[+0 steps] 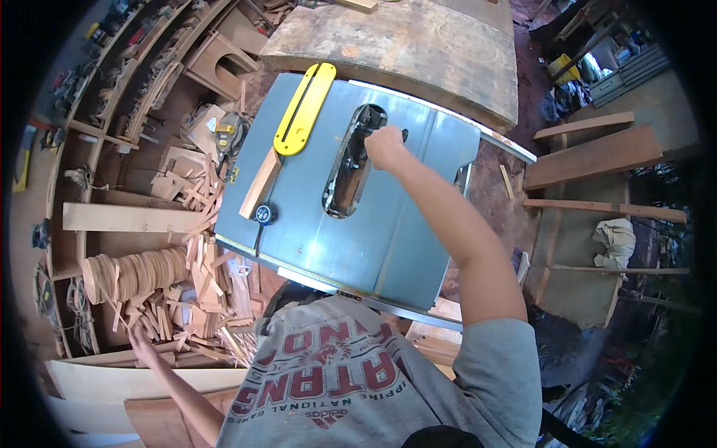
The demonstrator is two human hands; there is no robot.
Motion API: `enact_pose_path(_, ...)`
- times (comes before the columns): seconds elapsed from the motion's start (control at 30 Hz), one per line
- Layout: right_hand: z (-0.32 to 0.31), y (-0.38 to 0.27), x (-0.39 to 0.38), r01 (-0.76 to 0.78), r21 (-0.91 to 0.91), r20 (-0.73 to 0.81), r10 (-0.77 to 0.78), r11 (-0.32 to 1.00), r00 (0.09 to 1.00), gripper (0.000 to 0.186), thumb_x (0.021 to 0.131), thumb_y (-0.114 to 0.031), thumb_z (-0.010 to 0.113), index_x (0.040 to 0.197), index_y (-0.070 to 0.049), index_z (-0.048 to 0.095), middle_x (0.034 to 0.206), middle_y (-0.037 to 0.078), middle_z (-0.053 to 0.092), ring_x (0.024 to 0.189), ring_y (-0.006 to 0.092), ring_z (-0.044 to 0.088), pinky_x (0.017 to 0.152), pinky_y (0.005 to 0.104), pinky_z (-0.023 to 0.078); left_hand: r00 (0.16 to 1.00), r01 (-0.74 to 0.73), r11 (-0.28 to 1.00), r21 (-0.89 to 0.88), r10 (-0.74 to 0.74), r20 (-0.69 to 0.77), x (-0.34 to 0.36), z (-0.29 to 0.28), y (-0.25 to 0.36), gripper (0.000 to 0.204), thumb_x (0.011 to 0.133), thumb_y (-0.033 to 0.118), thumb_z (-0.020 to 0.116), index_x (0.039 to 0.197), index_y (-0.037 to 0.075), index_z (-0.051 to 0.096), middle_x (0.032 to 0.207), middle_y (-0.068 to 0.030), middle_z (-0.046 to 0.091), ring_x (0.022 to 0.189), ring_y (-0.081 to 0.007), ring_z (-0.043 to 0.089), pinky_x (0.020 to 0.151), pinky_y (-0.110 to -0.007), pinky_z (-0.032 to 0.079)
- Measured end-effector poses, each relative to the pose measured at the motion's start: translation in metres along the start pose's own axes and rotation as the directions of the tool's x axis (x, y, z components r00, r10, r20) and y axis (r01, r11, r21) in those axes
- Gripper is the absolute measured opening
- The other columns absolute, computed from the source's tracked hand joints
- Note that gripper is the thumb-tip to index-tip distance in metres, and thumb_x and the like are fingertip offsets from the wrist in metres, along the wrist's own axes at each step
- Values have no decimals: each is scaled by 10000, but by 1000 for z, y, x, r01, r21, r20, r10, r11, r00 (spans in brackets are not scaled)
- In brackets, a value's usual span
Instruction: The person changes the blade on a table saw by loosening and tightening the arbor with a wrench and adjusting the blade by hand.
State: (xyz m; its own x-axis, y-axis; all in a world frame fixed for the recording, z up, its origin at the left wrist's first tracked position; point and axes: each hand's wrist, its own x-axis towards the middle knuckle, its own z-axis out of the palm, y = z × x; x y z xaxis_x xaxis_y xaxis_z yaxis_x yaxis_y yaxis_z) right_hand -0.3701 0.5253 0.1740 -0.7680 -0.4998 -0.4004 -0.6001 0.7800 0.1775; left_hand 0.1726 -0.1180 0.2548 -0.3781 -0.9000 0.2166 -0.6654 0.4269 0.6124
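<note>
Right hand [384, 146] — fist closed, contents hidden from us — at the far blade slot [351, 166] of our table saw [388, 239]; left hand [142, 345] spread wide near wood offcuts [194, 299].

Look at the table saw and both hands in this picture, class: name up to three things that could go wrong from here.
1. The right hand is closed over the open blade slot in the blue table saw; a start-up could injure it.
2. The yellow insert plate and a wood strip lie loose on the top and might slide off.
3. The left hand reaches down to a pile of offcuts; splinters or shifting pieces are possible.
</note>
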Motion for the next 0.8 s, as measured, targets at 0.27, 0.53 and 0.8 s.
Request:
enact_pose_path(0.27, 1, -5, 33, -43, -103, 67, 50, 994, 997, 219, 795, -240, 757, 984, -157, 832, 1046, 75, 807, 950, 250, 784, 731, 387, 605, 911, 41, 910, -413, 136, 390, -161, 186, 120, 358, 1033, 201, 657, 1291, -44, 695, 1239, -101, 725, 1115, -201, 659, 1001, -335, 497)
enact_pose_path(0.53, -28, 14, 18, -18, 45, 110, 12, 999, 994, 256, 785, -219, 727, 1001, -128, 833, 1074, 114, 801, 1017, 278, 774, 822, 403, 605, 729, -148, 954, -262, 284, 623, -211, 200, 161, 252, 1011, 140, 634, 1165, -21, 751, 1025, -132, 757, 924, -194, 692, 838, -327, 536)
enact_pose_path(0.8, -9, 37, 19, -72, 43, 84, 69, 996, 994, 253, 822, -197, 689, 1020, -125, 828, 1055, 94, 802, 973, 264, 775, 774, 402, 598, 680, -251, 941, -227, 338, 650, -208, 215, 170, 268, 1005, 163, 634, 1144, -30, 757, 984, -162, 756, 887, -215, 708, 780, -341, 544)
